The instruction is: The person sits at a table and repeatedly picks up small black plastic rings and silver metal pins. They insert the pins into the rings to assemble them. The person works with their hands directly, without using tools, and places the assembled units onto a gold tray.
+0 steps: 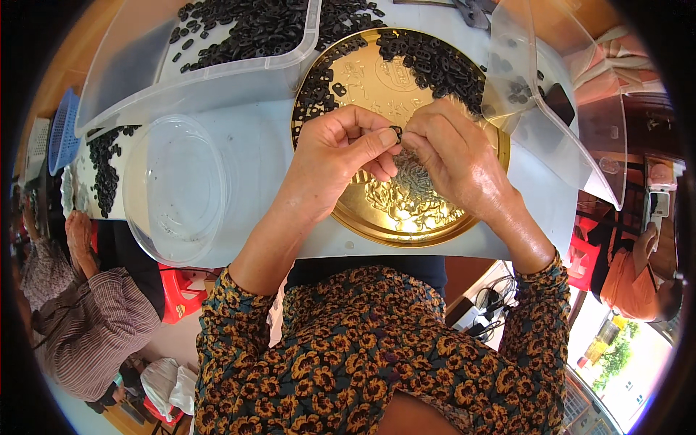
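The left hand [330,156] pinches a small black piece [396,133] between thumb and forefinger, the piece poking out just at the fingertips, with the other fingers curled below it. The right hand [457,156] is just beside it on the right, its fingers bunched together and pointing at the piece; its fingertips are partly hidden, so I cannot tell whether they grip anything. The black piece is therefore between the two hands, held by the left, above a round gold tray [395,76]. Beneath the right hand, a heap of small grey metal bits [415,180] lies on the tray. More black pieces [435,65] lie along the tray's far side, beyond both hands, and others sit at its left edge. A clear plastic bin [217,76] stands to the upper left, with a large pile of black parts [250,32] seen in it, and a second clear bin [580,148] overlaps the tray's right side. Left of the left hand, well apart from it, a round clear tub [177,192] rests on the white table [264,145], and past that is a strip of black parts near a blue basket [65,130]. A co-worker's hand [78,233] shows at the far left, by the table's edge.
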A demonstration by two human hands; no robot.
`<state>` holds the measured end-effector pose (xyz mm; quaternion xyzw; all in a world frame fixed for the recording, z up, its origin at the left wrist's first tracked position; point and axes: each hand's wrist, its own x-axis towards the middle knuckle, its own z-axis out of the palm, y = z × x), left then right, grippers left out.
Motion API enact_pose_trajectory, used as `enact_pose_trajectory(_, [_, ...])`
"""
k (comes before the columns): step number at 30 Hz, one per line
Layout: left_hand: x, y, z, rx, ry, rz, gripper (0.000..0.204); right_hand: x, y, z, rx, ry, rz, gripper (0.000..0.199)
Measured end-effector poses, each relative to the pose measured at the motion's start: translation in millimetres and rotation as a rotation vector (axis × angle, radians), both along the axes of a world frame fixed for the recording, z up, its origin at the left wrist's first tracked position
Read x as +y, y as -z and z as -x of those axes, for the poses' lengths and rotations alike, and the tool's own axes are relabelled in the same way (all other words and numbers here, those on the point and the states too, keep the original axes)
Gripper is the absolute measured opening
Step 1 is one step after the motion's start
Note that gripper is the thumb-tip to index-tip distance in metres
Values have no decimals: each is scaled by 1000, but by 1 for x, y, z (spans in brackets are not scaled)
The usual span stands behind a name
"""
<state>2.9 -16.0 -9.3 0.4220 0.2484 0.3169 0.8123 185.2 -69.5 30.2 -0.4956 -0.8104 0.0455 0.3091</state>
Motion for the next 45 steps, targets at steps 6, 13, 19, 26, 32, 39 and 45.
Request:
enact_pose_trajectory(6, [-2, -2, -2, 12, -52, -21, 11, -4, 2, 13, 133, 104, 66, 11])
enact_pose_trajectory(13, [-2, 0, -3, 5, -92, 10, 10, -2, 11, 22, 240, 216, 130, 10])
enact_pose_trajectory(19, [1, 4, -1, -9, -137, 49, 13, 6, 1, 13, 370, 187, 402, 8])
enact_pose_trajectory(26, [2, 7, -4, 0, -157, 82, 15, 57, 10, -14, -171, 309, 24, 25])
enact_pose_trajectory(32, [3, 6, -3, 14, -145, 78, 15, 88, 21, -18, -496, 369, 69, 27])
enact_pose_trajectory(39, [3, 6, -4, 3, -156, 95, 16, 84, 26, -21, -484, 397, 67, 15])
enact_pose_trajectory(45, [6, 9, -2, -19, -166, 95, 14, 64, 32, -24, 35, 283, 228, 16])
